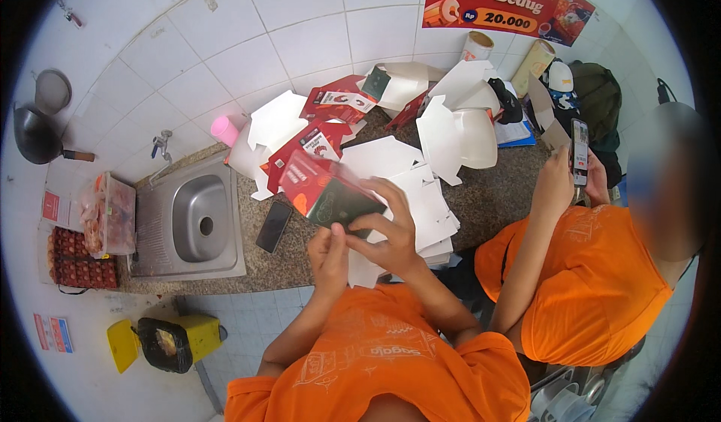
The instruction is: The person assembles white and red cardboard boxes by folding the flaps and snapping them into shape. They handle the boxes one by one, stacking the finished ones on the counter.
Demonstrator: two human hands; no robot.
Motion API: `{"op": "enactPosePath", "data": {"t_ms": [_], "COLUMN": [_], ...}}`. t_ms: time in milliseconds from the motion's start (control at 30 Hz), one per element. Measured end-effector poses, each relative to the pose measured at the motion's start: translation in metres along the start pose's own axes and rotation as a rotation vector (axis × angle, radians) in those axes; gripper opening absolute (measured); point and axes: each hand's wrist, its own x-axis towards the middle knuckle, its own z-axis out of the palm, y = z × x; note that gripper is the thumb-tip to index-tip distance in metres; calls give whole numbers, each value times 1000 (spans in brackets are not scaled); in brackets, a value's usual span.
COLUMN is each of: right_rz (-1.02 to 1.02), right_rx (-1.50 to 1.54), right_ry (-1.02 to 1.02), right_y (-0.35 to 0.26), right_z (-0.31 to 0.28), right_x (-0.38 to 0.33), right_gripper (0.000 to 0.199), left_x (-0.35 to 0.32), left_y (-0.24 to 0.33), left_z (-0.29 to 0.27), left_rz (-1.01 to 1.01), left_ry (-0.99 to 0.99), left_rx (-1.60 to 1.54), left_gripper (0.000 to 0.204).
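A red and dark green paper food box [330, 189] is held up in front of me, over the counter's near edge. My left hand [328, 260] pinches its lower corner with the fingers bent. Around its right side my right hand [390, 230] is closed, thumb and fingers gripping the green panel. Just beyond lies a stack of flat white cartons [420, 204], partly covered by my right hand. Several folded-up boxes, such as a white one [478, 140] and a red one [297, 152], crowd together toward the wall. A dark phone [274, 227] rests left of my hands.
To the left is a steel sink [233, 234], with a pink cup [224, 131] behind it. A clear tub [113, 215] and egg trays [79, 260] stand farther left. Below is a yellow bin [197, 336]. At right, another person in orange holds a phone [579, 152].
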Motion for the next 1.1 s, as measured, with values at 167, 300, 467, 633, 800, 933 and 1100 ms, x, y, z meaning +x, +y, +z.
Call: {"op": "enactPosePath", "data": {"t_ms": [167,300,467,633,800,933,1100], "right_rz": [59,32,24,126,-57,-12,-47], "right_rx": [104,95,75,114,87,86,100], "right_ry": [-55,-16,28,-42,-97,-131,-137], "right_y": [3,4,5,0,8,8,11], "right_z": [-4,1,7,0,-5,-6,-8], "right_x": [3,1,1,2,10,7,8], "right_gripper": [27,30,29,29,30,30,30], "left_x": [9,4,3,11,6,8,9], "left_y": [11,31,21,12,48,42,41], "left_z": [-4,30,16,-15,23,12,5], "left_rz": [-56,-70,-113,-56,-102,-61,-62], "left_ry": [-132,24,3,-258,-14,-49,-63], "left_rx": [-262,-316,-385,-370,-305,-154,-40], "left_gripper": [24,23,24,32,37,41,43]}}
